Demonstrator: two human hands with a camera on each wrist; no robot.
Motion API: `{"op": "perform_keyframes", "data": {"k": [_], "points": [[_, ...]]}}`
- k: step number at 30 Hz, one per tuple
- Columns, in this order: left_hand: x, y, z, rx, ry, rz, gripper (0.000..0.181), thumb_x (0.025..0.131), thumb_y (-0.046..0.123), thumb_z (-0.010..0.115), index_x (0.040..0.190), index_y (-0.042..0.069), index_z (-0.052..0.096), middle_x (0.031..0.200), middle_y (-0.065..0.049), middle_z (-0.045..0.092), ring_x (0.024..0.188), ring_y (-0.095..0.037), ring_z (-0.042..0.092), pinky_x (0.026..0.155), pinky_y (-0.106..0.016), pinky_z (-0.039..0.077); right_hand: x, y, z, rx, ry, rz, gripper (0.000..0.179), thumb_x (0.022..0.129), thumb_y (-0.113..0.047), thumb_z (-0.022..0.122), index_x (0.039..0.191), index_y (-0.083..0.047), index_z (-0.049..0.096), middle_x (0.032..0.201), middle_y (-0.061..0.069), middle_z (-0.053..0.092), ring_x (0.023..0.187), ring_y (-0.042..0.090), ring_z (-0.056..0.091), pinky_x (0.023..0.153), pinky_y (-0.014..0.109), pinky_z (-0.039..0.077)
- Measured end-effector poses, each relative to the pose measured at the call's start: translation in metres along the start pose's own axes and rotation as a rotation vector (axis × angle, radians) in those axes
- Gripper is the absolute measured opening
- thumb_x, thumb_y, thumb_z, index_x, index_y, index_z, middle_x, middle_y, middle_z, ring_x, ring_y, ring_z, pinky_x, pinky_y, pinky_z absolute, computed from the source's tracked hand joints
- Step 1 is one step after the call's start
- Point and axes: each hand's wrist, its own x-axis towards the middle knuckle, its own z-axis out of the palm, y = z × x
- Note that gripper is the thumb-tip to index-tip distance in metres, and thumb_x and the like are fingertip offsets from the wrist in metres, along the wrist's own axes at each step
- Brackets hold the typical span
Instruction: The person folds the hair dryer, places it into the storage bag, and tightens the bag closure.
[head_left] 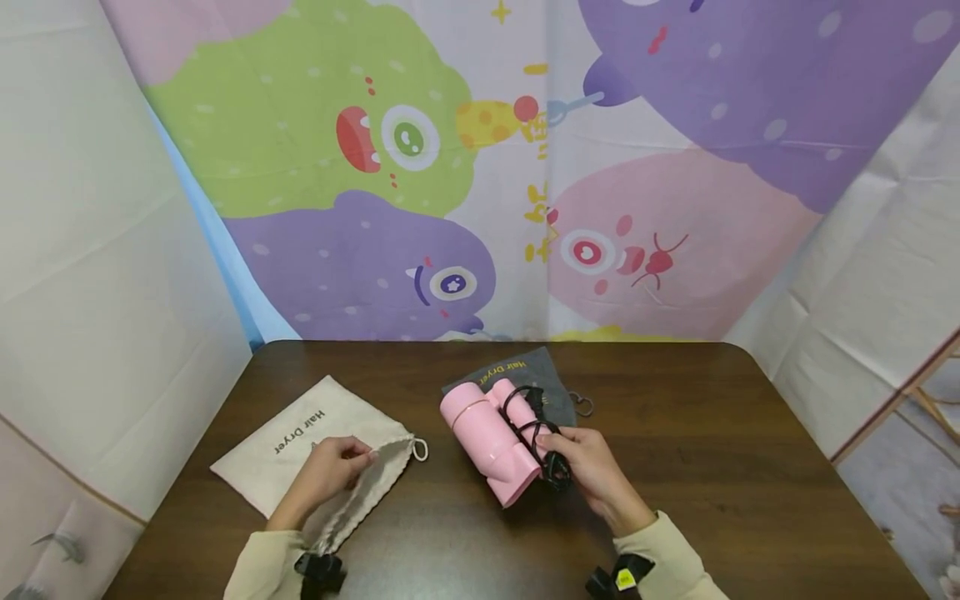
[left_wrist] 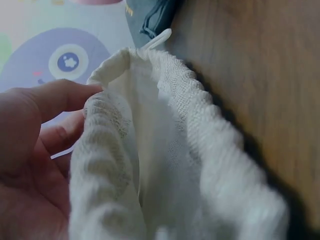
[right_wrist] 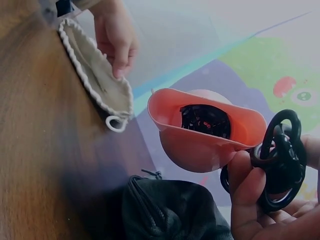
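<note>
My left hand [head_left: 324, 473] pinches the upper edge of the mouth of a cream drawstring bag [head_left: 288, 433] lettered "Hair Dryer". In the left wrist view the bag's mouth [left_wrist: 192, 100] gapes, and its inside shows. My right hand [head_left: 592, 468] grips a folded pink hair dryer [head_left: 480, 429] by its handle, raised over the table. A black cord [head_left: 555, 468] is wound about that handle beside my fingers. From the right wrist, the dryer's flat nozzle [right_wrist: 240, 131] faces the camera. Some of my right fingers are hidden behind the handle and cord.
A dark grey drawstring pouch [head_left: 553, 392] with yellow lettering lies behind the hair dryer, partly covered by it. The brown table [head_left: 705, 433] ends at a cartoon-print cloth [head_left: 517, 308]. Pale curtains [head_left: 112, 250] hang at both sides.
</note>
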Motion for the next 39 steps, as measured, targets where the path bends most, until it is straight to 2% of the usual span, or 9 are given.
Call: {"op": "perform_keyframes", "data": {"k": [5, 12, 17, 25, 36, 39], "points": [[0.003, 0.007, 0.004, -0.071, 0.032, -0.026, 0.013, 0.090, 0.012, 0.066, 0.088, -0.001, 0.070, 0.066, 0.000, 0.059, 0.056, -0.010, 0.053, 0.051, -0.025, 0.047, 0.000, 0.001, 0.006, 0.002, -0.016, 0.000, 0.011, 0.088, -0.009, 0.063, 0.078, -0.005, 0.066, 0.059, -0.008, 0.057, 0.053, 0.006, 0.055, 0.055, 0.022, 0.048], [0.011, 0.018, 0.008, -0.153, 0.065, -0.025, 0.016, 0.090, 0.011, 0.066, 0.091, -0.005, 0.069, 0.069, -0.002, 0.060, 0.057, -0.010, 0.055, 0.052, -0.025, 0.050, 0.001, 0.006, 0.013, -0.007, -0.037, -0.006, 0.010, 0.087, -0.009, 0.064, 0.081, -0.002, 0.067, 0.058, -0.008, 0.060, 0.053, 0.006, 0.058, 0.054, 0.022, 0.048], [0.016, 0.026, 0.010, -0.186, 0.082, -0.041, 0.018, 0.090, 0.012, 0.066, 0.092, -0.006, 0.069, 0.068, -0.001, 0.059, 0.057, -0.009, 0.055, 0.053, -0.024, 0.051, 0.001, 0.009, 0.018, -0.027, -0.046, -0.008, 0.010, 0.086, -0.009, 0.065, 0.084, -0.001, 0.069, 0.059, -0.008, 0.060, 0.054, 0.005, 0.056, 0.054, 0.021, 0.048], [0.022, 0.038, 0.014, -0.251, 0.111, -0.054, 0.019, 0.090, 0.010, 0.065, 0.096, -0.008, 0.068, 0.068, -0.003, 0.060, 0.054, -0.010, 0.056, 0.052, -0.025, 0.053, 0.000, 0.012, 0.027, -0.086, -0.045, -0.015, 0.008, 0.084, -0.010, 0.067, 0.080, -0.003, 0.069, 0.058, -0.010, 0.056, 0.052, 0.003, 0.048, 0.052, 0.020, 0.043], [0.022, 0.052, 0.018, -0.263, 0.151, -0.045, 0.017, 0.090, 0.008, 0.066, 0.094, -0.009, 0.068, 0.067, -0.006, 0.062, 0.050, -0.009, 0.055, 0.049, -0.023, 0.051, -0.001, 0.016, 0.040, -0.182, -0.015, -0.038, 0.015, 0.083, -0.014, 0.070, 0.080, 0.001, 0.067, 0.056, -0.009, 0.049, 0.052, 0.005, 0.043, 0.050, 0.021, 0.039], [0.023, 0.053, 0.019, -0.265, 0.159, -0.034, 0.018, 0.089, 0.008, 0.066, 0.094, -0.009, 0.068, 0.065, -0.005, 0.061, 0.049, -0.009, 0.055, 0.049, -0.024, 0.051, 0.000, 0.018, 0.043, -0.197, -0.023, -0.046, 0.016, 0.082, -0.013, 0.070, 0.084, 0.002, 0.068, 0.056, -0.010, 0.049, 0.052, 0.005, 0.042, 0.050, 0.020, 0.037]]}}
